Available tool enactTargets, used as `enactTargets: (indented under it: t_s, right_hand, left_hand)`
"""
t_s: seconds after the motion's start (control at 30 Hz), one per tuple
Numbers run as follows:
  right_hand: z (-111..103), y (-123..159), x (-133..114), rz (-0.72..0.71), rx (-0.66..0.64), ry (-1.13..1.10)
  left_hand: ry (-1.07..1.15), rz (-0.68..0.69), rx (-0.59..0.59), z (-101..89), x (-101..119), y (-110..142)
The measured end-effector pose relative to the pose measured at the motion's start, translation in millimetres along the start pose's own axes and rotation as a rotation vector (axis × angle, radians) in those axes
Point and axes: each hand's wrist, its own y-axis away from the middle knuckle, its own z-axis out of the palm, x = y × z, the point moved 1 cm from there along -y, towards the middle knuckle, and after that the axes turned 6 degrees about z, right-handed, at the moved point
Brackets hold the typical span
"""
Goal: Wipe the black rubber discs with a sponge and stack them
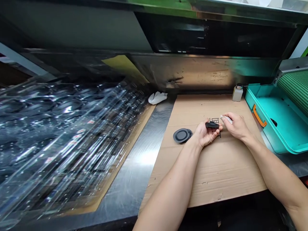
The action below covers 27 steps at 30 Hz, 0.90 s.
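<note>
Black is the part (212, 124) which the left hand (204, 134) pinches by its edges, above the cardboard (216, 173). The right hand (237, 126) grips a white wad (227, 119) just beside it; the hands seem not to touch. The step in hand looks like careful handling of this part, and the next move calls for a steady hold. Near the left hand lie dark discs (181, 136). Farther stand a bottle (237, 93) and a teal bin (276, 138); on the steel table (144, 154), clear trays (72, 138) spread at left.
</note>
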Motion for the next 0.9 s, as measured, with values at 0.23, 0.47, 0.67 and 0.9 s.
enactTargets:
  t_s: [0.23, 0.47, 0.67, 0.9]
  right_hand:
    - [-2.3, -0.3, -2.0, -0.040, -0.112, 0.021]
    - [-1.0, 0.9, -4.4, -0.076, -0.136, 0.105]
    - [-0.9, 1.6, -3.5, -0.124, -0.207, 0.192]
    - [-4.6, 2.0, -4.4, -0.190, -0.206, 0.258]
  left_hand:
    - [-0.014, -0.021, -0.044, 2.8, -2.5, 2.1]
    - [-0.170, 0.006, -0.039, 6.5, -9.1, 1.1]
    - [-0.352, 0.034, -0.110, 11.8, -16.6, 1.3]
    - [-0.367, 0.054, -0.093, 13.0, -17.0, 2.6]
